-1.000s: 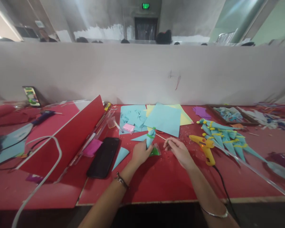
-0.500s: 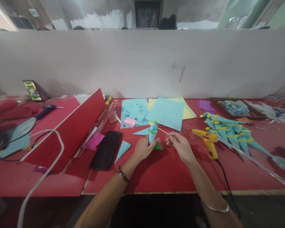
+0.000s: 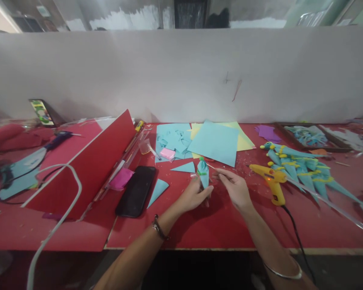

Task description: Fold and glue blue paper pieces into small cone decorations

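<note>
Between the thumb and fingers of my left hand stands a light blue paper cone, banded in green with a green ball on top. My right hand pinches a thin wooden stick, its far end close beside the cone's upper part. Two blue paper triangles lie left of the hands, one nearer and one farther back. A yellow glue gun with an orange light rests right of my right hand. Beyond it is a heap of blue cones with yellow trim.
A black phone lies on the red table, beside a standing red board. Blue sheets and paper scraps lie at the back, before a white partition. A white cable loops at left; a scrap tray sits far right.
My left hand has turned the cone and shifted it slightly right and down. The stick stays in my right hand, nearer the cone. The whole view has shifted slightly.
</note>
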Demonstrator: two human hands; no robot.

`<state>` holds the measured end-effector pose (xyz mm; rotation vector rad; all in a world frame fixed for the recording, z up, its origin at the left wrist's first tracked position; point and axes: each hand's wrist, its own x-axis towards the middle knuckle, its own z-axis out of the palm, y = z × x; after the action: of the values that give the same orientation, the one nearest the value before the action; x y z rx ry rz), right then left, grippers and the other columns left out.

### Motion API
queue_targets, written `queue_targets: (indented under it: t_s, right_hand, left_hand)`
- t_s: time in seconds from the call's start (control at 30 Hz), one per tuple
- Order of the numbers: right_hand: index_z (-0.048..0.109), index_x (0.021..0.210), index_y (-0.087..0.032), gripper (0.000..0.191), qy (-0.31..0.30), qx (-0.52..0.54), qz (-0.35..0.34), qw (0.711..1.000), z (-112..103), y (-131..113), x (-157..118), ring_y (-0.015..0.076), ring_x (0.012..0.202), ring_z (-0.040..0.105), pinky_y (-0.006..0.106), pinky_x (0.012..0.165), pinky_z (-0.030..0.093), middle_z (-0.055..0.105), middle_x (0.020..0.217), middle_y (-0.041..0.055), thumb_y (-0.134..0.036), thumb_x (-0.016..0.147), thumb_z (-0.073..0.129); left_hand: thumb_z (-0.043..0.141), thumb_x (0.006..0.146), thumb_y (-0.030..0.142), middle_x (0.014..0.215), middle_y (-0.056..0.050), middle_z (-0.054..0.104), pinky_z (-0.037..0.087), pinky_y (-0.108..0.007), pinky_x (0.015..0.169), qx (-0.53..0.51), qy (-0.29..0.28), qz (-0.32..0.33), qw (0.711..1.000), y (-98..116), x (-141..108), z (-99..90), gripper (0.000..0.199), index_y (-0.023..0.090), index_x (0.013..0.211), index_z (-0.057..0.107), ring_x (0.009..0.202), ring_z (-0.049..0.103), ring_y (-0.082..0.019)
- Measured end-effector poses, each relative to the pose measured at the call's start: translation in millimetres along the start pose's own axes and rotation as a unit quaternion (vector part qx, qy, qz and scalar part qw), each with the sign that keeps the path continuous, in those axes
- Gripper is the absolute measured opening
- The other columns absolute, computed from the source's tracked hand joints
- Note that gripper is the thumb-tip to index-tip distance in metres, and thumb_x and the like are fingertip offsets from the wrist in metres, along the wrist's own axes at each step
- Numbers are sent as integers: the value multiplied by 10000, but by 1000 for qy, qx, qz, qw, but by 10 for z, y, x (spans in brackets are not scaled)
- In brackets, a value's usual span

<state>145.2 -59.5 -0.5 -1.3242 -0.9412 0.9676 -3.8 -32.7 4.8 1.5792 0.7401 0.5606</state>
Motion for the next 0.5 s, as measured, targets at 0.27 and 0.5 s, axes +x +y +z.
queue_targets:
  t_s: [0.27, 0.5]
  right_hand:
    - [645, 881, -182, 232, -11, -7, -33, 999, 1, -64, -36, 152, 684, 632, 301, 680, 516, 673, 761, 30, -323, 703, 596]
    - [648, 877, -192, 217, -1, 26, -24, 999, 3, -95, -59, 159, 706, 644, 303, 671, 530, 678, 787, 41, -334, 729, 577]
  left_hand:
    - [501, 776, 416, 631, 31, 534, 476, -233, 491, -111, -73, -29, 991, -14, -7, 5, 402, 158, 1064, 395, 496, 581, -111]
    - [513, 763, 433, 633, 32, 531, 471, -249, 491, -119, -70, -48, 989, 3, 5, 4, 343, 162, 960, 442, 491, 582, -121]
